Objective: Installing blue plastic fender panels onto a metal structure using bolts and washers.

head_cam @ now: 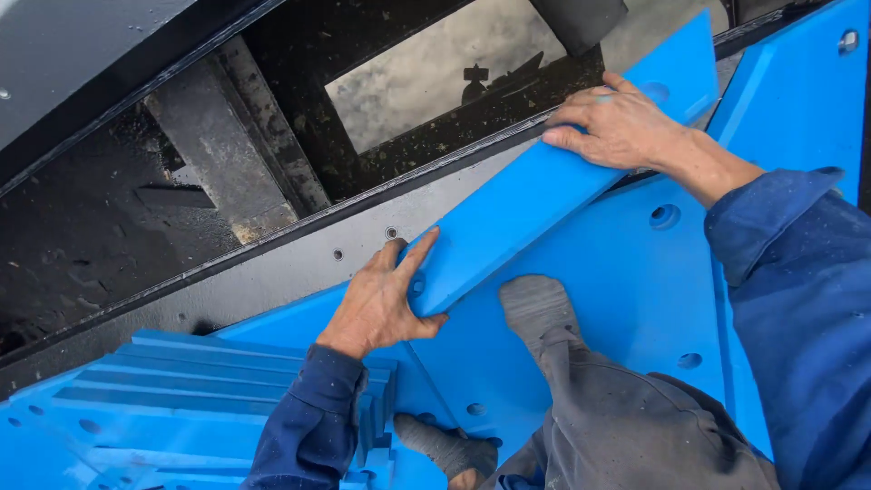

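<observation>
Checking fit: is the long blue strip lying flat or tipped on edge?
Tipped: the blue strip leans on its long edge, steadied by left hand and right hand.

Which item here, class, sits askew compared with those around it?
The long blue strip that the left hand and right hand hold lies diagonally across the flat blue panels, tilted, not flush.
</observation>
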